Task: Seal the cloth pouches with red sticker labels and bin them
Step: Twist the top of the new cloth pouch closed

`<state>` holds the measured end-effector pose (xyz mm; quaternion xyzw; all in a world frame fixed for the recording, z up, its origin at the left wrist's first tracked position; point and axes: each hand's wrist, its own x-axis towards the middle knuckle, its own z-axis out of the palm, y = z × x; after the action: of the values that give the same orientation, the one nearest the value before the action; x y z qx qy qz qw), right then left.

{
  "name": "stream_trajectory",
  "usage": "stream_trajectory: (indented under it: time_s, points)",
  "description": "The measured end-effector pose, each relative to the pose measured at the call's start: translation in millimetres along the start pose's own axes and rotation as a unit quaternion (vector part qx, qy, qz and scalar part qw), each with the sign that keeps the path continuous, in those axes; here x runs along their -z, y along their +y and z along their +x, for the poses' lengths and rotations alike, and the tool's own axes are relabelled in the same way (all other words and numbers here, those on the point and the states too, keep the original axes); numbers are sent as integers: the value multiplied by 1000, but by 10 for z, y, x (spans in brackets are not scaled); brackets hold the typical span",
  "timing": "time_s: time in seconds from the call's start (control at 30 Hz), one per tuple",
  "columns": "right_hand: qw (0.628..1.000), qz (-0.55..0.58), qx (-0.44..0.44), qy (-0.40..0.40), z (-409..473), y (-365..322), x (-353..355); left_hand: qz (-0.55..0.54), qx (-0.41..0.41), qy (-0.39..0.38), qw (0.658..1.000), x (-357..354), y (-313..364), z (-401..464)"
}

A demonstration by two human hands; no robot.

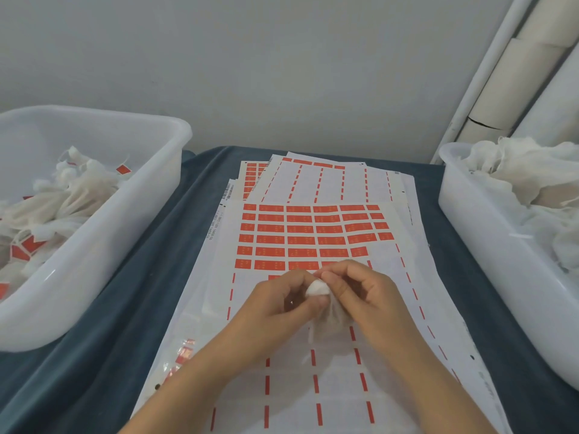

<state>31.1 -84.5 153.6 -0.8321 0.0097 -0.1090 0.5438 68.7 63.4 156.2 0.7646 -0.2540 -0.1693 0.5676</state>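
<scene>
Both hands [282,303] [365,296] pinch cloth pouch [329,321] (bunched between them) over sticker sheet [313,236]

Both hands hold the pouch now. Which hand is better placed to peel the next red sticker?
Probably the right hand: its fingertips lie nearest the remaining red stickers, while the left hand pinches the pouch neck.

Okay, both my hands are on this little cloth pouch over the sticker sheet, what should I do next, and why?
Probably peel a red sticker from the sheet with your right hand and wrap it round the neck. Both hands, the left hand too, pinch the pouch at its gathered top, and no label shows on it yet.
</scene>
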Motion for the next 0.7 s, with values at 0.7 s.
stream_trajectory:
  time_s: [0.7]
  points:
    - [988, 84, -125, -33, -17, -20, -60, 12, -62, 11, 998, 84, -9, 0]
